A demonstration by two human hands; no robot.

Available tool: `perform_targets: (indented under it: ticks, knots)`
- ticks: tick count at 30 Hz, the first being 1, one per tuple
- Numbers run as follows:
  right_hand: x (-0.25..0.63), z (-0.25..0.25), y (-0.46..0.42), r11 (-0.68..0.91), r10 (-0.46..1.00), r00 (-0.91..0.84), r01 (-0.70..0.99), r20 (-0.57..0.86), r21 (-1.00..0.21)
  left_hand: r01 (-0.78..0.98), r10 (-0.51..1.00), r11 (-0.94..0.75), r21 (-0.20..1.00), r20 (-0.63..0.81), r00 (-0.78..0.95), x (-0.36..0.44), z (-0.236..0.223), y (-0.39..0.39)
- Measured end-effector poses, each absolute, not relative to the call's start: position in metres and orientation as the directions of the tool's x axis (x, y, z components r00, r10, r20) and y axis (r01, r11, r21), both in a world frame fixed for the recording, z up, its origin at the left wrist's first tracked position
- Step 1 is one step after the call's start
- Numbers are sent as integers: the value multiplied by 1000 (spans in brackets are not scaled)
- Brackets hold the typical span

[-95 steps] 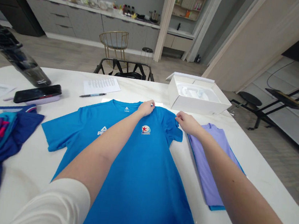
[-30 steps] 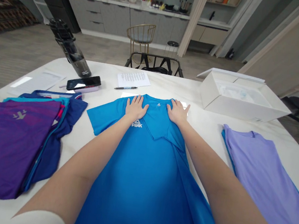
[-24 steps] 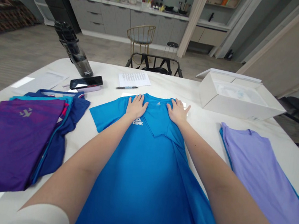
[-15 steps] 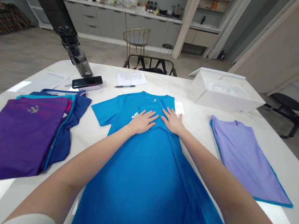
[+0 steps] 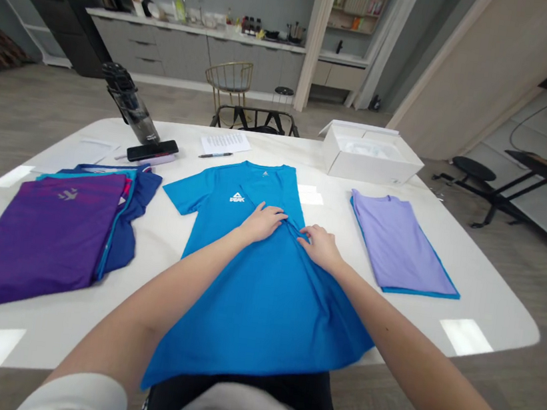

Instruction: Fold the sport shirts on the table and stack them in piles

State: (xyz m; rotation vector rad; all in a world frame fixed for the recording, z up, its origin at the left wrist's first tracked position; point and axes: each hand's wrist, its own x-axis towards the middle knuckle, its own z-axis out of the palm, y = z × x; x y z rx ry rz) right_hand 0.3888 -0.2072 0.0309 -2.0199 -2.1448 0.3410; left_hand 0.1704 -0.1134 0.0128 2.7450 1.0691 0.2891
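Note:
A blue T-shirt (image 5: 238, 281) with a white PEAK logo lies in front of me. Its right side is folded inward, and the lower hem hangs over the near table edge by my lap. My left hand (image 5: 261, 223) rests on the chest of the shirt, fingers bent together on the cloth at the fold; its thumb is hidden. Just to the right, my right hand (image 5: 321, 247) pinches the folded edge of the same shirt between curled fingers. Fabric bunches into creases between the two hands.
Folded shirts with a purple one (image 5: 58, 230) on top lie at left. A folded lavender shirt (image 5: 394, 241) over blue cloth sits at right. Behind are a white box (image 5: 374, 164), a phone (image 5: 152, 150), a pen (image 5: 215, 155), a printed sheet (image 5: 226, 141) and a vacuum cleaner (image 5: 130, 105).
My hands have gone from lying flat with spread fingers to curled on the cloth, slightly nearer me. The logo is now uncovered. My view has shifted, showing the hem and my lap.

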Motion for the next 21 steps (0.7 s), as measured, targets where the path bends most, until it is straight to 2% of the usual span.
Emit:
perform_targets:
  ticks: [6,10,16,21]
  knots:
    - [397,37,-246,-153,982,111,944,-153,-292,558,587,-808,190,180,789,204,20,-141]
    - [400,39,-268,-160,976,109,946,-188,-283,510,528,-848,144,133,839,217,23,-157]
    - [404,40,-297,-124,985,84,951,-149,-283,459,472,-880,123,121,873,225,20,-180]
    - [410,40,-323,-204,956,142,951,-258,-233,451,458,-889,80,129,880,230,21,-198]
